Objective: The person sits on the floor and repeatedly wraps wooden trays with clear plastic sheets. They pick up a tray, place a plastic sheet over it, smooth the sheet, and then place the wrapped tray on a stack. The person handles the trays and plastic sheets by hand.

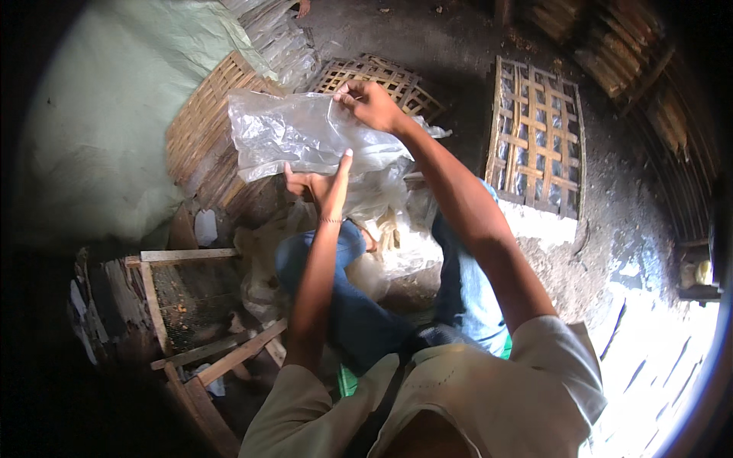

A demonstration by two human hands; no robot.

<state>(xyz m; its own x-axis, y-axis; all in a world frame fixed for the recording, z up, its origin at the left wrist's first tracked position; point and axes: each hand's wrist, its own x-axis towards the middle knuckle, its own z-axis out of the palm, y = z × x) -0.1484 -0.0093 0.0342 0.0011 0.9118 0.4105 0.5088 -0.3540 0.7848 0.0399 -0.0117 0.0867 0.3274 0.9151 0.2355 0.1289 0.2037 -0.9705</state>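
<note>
A clear plastic bag (286,130) hangs stretched out in front of me, wrinkled and longer than it is high. My right hand (370,105) pinches its upper edge between thumb and fingers. Just below, my left hand (322,187) is at the bag's lower edge, thumb raised and a finger spread away from it. Whether the left fingers touch the film is hard to make out. Beneath both hands, more crumpled clear plastic (378,195) lies bunched between my knees.
Woven bamboo trays stand or lie around: one leaning at left (200,114), one behind (366,76), one at right (537,137). A pale green tarpaulin (114,130) covers the far left. Near my left side is a wooden frame (191,254). Strong light falls at lower right.
</note>
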